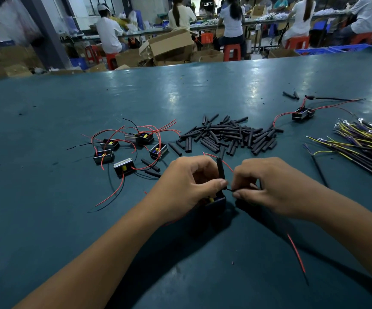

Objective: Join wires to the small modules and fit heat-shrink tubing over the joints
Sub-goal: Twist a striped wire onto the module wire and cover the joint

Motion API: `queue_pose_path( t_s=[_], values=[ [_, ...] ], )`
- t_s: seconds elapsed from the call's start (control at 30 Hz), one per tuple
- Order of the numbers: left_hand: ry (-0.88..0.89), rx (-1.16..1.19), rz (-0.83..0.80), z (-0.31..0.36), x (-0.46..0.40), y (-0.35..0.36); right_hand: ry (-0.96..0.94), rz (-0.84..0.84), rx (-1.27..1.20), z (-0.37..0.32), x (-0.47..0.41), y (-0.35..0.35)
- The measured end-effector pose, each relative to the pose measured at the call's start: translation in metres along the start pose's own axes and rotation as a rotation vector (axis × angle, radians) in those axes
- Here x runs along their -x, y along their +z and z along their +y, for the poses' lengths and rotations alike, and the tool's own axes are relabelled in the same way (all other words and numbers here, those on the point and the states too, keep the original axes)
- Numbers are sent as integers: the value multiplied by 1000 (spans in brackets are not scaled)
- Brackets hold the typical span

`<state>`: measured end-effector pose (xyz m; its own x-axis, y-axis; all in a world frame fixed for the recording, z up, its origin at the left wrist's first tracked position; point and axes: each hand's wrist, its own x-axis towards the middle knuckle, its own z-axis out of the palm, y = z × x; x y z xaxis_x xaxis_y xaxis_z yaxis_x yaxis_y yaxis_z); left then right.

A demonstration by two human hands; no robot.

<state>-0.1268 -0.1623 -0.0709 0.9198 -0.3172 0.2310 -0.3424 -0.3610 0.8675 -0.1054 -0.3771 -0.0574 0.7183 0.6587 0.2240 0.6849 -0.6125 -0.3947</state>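
Observation:
My left hand grips a small black module just above the table, with a black heat-shrink tube sticking up beside its thumb. My right hand pinches a thin black wire that runs across to the left thumb. A red wire trails from under the right hand toward me. A heap of black heat-shrink tubes lies behind the hands. Several small modules with red and black leads sit at the left.
The green table stretches far back. One wired module lies at the right rear, and a bundle of yellow and dark wires with ring terminals at the far right. Cardboard boxes, red stools and seated people are beyond the table.

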Motion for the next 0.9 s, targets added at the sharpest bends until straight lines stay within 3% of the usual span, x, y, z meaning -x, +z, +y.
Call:
queue_pose_path(
  t_s=[0.17, 0.47, 0.63, 0.73, 0.9],
  values=[
    [-24, -29, -24, 1, -1, -4, 5, 74, -68, -2, 0, 8],
    [-7, -157, -53, -1, -2, -4, -7, 54, -55, -4, -2, 6],
    [33, -249, -21, -1, -1, -4, 182, -46, 28, 4, 3, -8],
    [32, -190, -23, 0, -1, -5, 202, -68, 73, 3, 3, -6],
    [4, -74, -10, 2, -2, -8, 112, 48, 118, -9, -2, 4]
  ],
)
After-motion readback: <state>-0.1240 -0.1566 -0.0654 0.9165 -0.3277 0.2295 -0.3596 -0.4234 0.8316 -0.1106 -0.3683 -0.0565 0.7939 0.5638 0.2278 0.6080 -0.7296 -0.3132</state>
